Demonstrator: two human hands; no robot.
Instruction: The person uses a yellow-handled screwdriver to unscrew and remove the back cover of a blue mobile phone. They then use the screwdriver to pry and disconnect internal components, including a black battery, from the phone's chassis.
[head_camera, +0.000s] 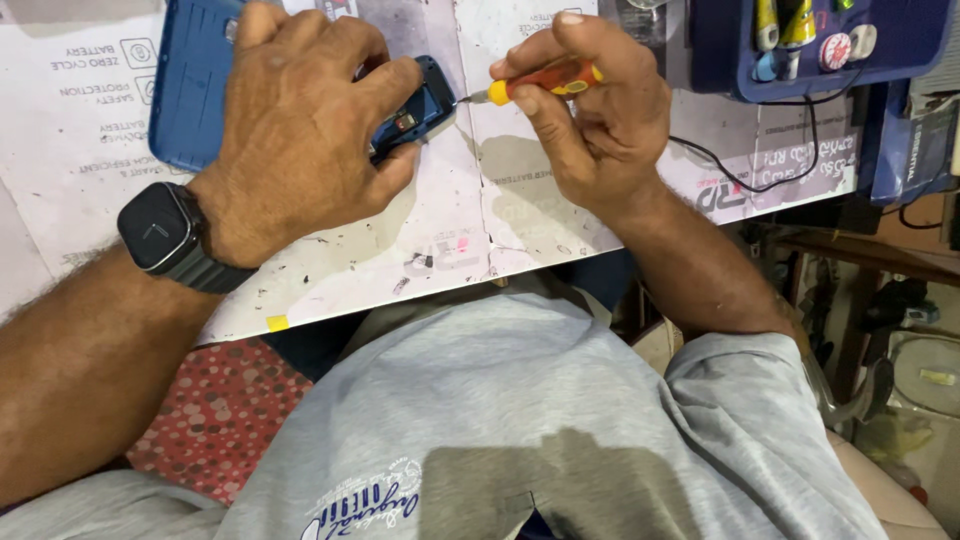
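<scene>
My left hand (300, 120) presses down on a small blue phone-like device (425, 100) with its inside exposed, holding it on the white work board (380, 250). A dark smartwatch (160, 230) sits on that wrist. My right hand (590, 110) grips a small screwdriver with an orange and yellow handle (550, 80). Its metal tip touches the right end of the device. A larger blue phone cover (195, 80) lies under and behind my left hand.
A blue tray (900, 50) with small tubes and round items stands at the back right. A black cable (770, 170) loops over the board's right side. Small bits and screws dot the board. Beyond the right edge are cluttered shelves and tools.
</scene>
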